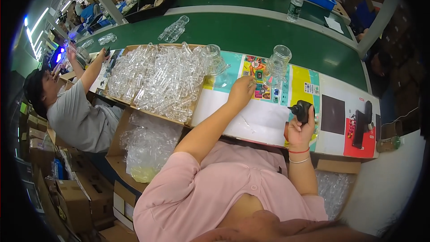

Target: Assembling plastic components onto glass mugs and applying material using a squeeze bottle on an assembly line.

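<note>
My right hand (301,132) is wrapped round a small black bottle (303,111) with a pointed nozzle, held above the table and tipped to the left. My left hand (242,91) reaches over the printed sheet with its fingers curled together. Whatever those fingers may pinch is too small or too clear to make out. Just right of its fingertips stands a clear, ringed vessel (278,62). Behind that hand, to the left, a second clear vessel (213,60) stands beside a shallow carton (193,113) heaped with small clear tubes (156,78).
A green conveyor belt (242,24) runs behind the table, bearing a water bottle (294,4) and a clear plastic piece (174,29). At far right lies a dark phone-like slab (359,129). A co-worker (85,112) sits at left. A bag-lined box (150,145) stands below.
</note>
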